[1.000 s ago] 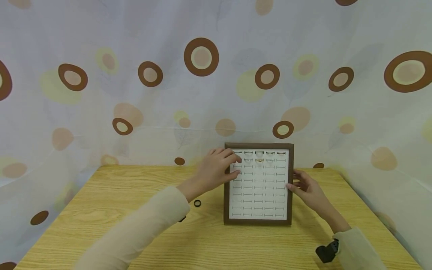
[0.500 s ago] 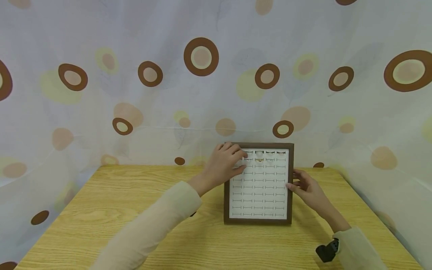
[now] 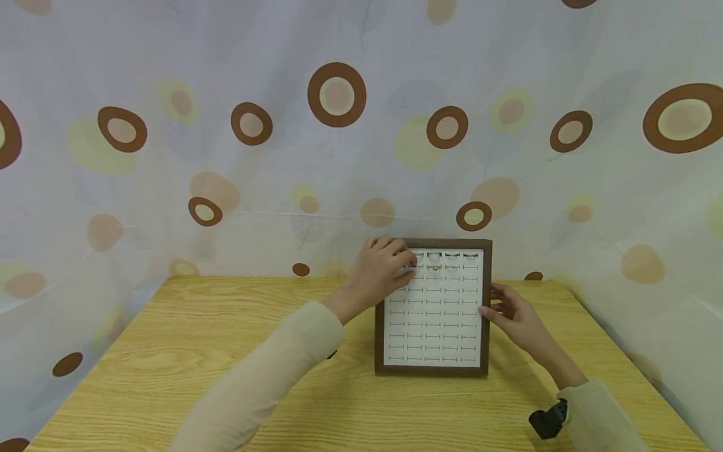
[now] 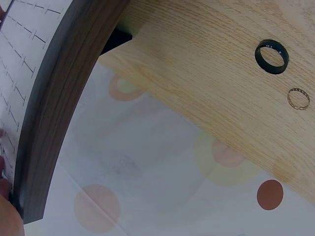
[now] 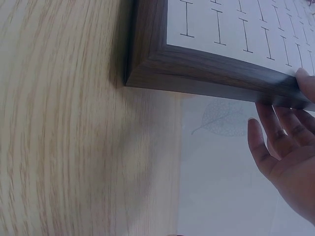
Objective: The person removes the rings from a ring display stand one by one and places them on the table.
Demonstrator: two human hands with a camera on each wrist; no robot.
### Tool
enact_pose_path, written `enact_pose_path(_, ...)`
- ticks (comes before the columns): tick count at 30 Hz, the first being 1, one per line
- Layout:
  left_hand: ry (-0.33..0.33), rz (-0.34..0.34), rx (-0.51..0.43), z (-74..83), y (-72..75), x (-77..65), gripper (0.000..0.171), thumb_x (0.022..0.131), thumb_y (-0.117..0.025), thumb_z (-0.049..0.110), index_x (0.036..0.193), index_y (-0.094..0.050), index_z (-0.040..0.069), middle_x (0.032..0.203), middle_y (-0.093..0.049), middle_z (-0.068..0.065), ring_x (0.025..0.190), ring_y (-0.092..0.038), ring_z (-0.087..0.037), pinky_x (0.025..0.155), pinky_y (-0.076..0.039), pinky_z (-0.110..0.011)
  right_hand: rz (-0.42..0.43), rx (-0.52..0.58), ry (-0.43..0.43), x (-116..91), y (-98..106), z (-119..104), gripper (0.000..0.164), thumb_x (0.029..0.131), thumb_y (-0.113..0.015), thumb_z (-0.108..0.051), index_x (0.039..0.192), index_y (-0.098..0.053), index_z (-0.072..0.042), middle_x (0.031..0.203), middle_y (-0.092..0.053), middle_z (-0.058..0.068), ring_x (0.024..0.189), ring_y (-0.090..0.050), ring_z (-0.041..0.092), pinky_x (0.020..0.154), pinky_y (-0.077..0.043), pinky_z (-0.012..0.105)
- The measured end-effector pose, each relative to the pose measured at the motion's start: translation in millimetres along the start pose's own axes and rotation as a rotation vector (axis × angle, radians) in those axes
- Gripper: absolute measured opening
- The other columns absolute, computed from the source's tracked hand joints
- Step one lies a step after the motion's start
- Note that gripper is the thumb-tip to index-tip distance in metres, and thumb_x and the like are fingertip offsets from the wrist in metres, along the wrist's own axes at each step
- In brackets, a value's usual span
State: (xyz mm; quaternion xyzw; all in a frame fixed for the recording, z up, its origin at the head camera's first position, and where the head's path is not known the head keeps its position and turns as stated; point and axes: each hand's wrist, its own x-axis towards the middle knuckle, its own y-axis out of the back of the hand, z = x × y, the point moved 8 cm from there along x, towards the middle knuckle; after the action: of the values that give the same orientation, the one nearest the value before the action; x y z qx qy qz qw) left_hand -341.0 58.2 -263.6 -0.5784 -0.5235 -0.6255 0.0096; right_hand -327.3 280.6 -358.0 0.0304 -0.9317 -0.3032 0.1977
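Observation:
A ring display board [image 3: 433, 326] with a brown wooden frame and white slotted face stands upright on the table. Several rings [image 3: 452, 256] sit in its top row, and a gold-toned ring [image 3: 433, 269] is in the row below. My left hand [image 3: 377, 270] reaches over the frame's left side, thumb and fingertips closing on a ring in the second row, mostly hidden by the fingers. On the right edge, my right hand [image 3: 516, 320] grips the board, thumb in front. The right wrist view shows that hand's fingers [image 5: 285, 132] behind the frame [image 5: 211, 73].
On the wooden table [image 3: 169, 351], left of the board, lie a black ring [image 4: 272, 57] and a thin openwork ring [image 4: 298, 99], seen in the left wrist view. A patterned curtain [image 3: 361, 157] hangs behind the table. A black wrist camera [image 3: 548, 420] is on the right sleeve.
My left hand has moved right over the board to the second column, and its thumb and fingertips have drawn together. Its sleeve now covers the black ring in the head view. My right hand stays put.

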Motion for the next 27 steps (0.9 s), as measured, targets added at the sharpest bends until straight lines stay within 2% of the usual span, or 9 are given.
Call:
enact_pose_path(13,0.036,-0.015,-0.016,-0.4,-3.2,0.8,0.008,0.082,-0.066,0.032,0.086,-0.065,0.025,0.088,-0.059,0.009,0.084,-0.049,-0.012,0.075,-0.035,-0.028,-0.004,0.004,0.018,-0.6,-0.1,0.0,0.053,0.09,-0.057,-0.018,0.133,-0.036,0.005,0.12,-0.052,0.022,0.093,-0.056,-0.002,0.076,-0.046,0.014)
enact_pose_path(27,0.069,-0.014,-0.003,-0.2,-1.8,2.3,0.004,0.083,-0.065,0.029,0.083,-0.065,0.025,0.085,-0.06,0.01,0.081,-0.049,-0.012,0.072,-0.033,-0.028,-0.002,-0.001,0.004,-0.1,-0.1,0.9,0.053,0.09,-0.057,-0.02,0.133,-0.036,0.004,0.119,-0.053,0.022,0.093,-0.056,-0.003,0.075,-0.047,0.014)
